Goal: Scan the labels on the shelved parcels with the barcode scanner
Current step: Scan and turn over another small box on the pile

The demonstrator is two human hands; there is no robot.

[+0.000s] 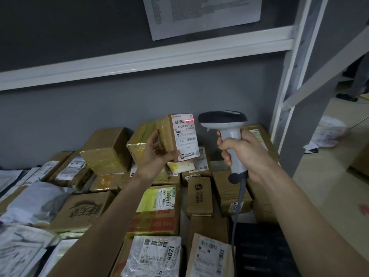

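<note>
Head view: small brown cardboard parcel wrapped in clear tape, raised above the shelf stock at centre frame, upright, white printed shipping label turned toward the camera. Red scan line lying across the right part of the top barcode on that label. Left hand clenched on the parcel from below and from the left, thumb on the near left face, fingertips under the label's lower edge. Grey-and-black pistol-grip barcode scanner just beside the parcel on its right, not touching it, dark head level with the label's top. Right hand wrapped tight around the grey handle, index finger at the trigger side. Grey cable running down from the handle base. Both forearms bare.

Beneath: shelf packed with brown cardboard boxes, several taped and labelled, one with dark printed characters on its top, one near the bottom edge marked 4021. Grey plastic mailer bags piled at left. White metal shelf rail crossing above, white upright post at right. Grey wall behind, printed paper sheet fixed at top. Pale floor beyond the post, white bag lying on it.
</note>
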